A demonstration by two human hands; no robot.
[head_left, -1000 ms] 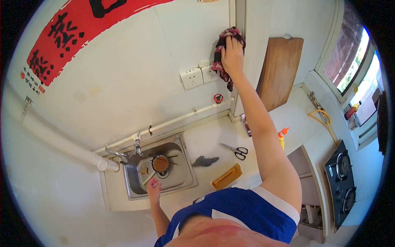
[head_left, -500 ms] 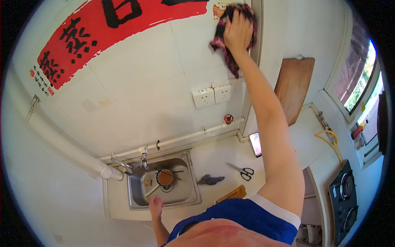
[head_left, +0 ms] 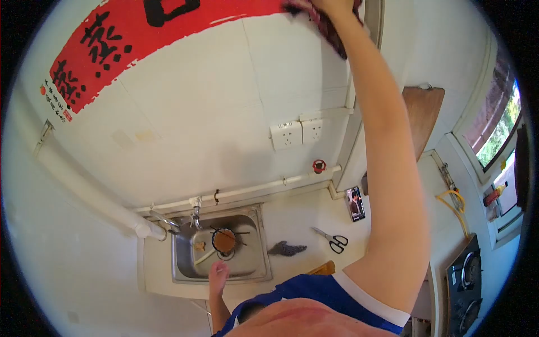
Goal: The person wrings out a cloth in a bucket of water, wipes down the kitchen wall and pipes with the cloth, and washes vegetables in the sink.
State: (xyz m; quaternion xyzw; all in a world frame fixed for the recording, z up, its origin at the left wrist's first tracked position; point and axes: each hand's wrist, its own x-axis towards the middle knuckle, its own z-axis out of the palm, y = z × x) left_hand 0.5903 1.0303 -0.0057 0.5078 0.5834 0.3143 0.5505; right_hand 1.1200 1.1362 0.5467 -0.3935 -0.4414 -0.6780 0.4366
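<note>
At the top edge of the view, my right hand (head_left: 335,7) presses a dark red and black patterned cloth (head_left: 331,32) against the wall beside the corner; its fingers are partly cut off by the frame. My left hand (head_left: 219,273) hangs over the front rim of the steel sink (head_left: 255,276), fingers loosely bent and apart, holding nothing visible. Inside the sink (head_left: 193,264) are a round brown-filled vessel (head_left: 224,240) with dark sticks across it and a small yellowish piece (head_left: 199,246).
Scissors (head_left: 332,240), a grey mesh scrubber (head_left: 287,249), a lit phone (head_left: 355,204) and a yellow tray (head_left: 324,269) lie on the counter. Sockets (head_left: 287,135), a pipe with a red valve (head_left: 319,165), a cutting board (head_left: 425,112) and a stove (head_left: 465,281) are around.
My right hand has moved the cloth up the wall to the top edge of the view. The view has shifted, and the phone shows more fully. My left hand stays by the sink.
</note>
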